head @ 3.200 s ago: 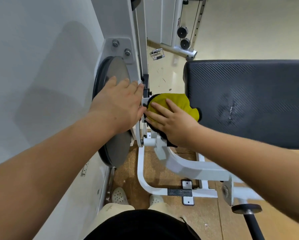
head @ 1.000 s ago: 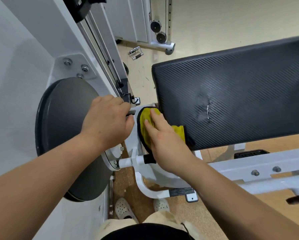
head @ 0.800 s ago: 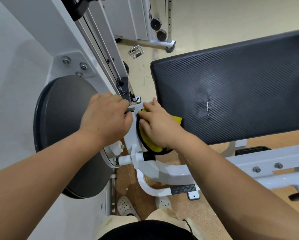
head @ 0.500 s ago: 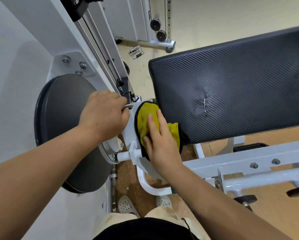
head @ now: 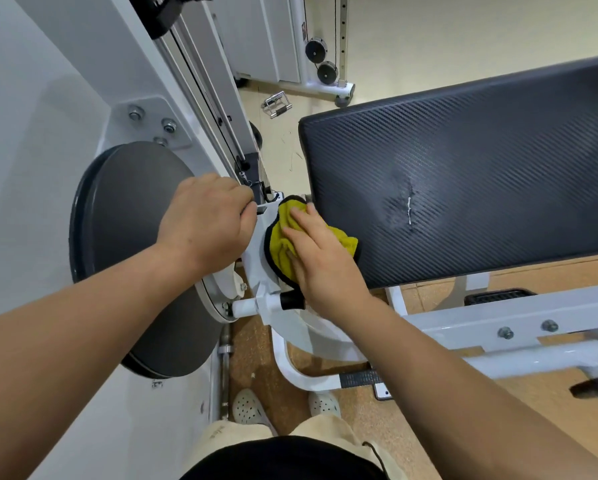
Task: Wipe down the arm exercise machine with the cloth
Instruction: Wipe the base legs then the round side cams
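Presses with straight fingers (head: 299, 220) of right hand (head: 325, 261), held close together, flat onto cloth (head: 278, 247); no pinch, no curl round it. Pins cloth against white pivot plate (head: 254, 251) of arm exercise machine (head: 464, 323), just beside left edge of black pad (head: 464, 174). Grips top edge of same plate with left hand (head: 204, 223), fingers curled over it. Fingertips hidden, so cannot tell how far round.

Judged step: wiping plate face.
- Spread pressure through whole palm, not fingertips alone.
- Sweep along curve of plate, down toward black-capped peg (head: 290, 301).
- Brace plate with left hand against swing under the push.
- Mind cable clip (head: 244, 174) just above left knuckles: likely snag for cloth hem.
- Refold to a clean face once soiled.

Cloth: yellow, fuzzy weave, black hem, bunched in folds under palm, one corner lying against pad.
Machine: glossy white painted steel, bolted joints. Grey disc (head: 128, 237) just behind left hand. Woven-texture pad with small tear near middle, pale inside showing.
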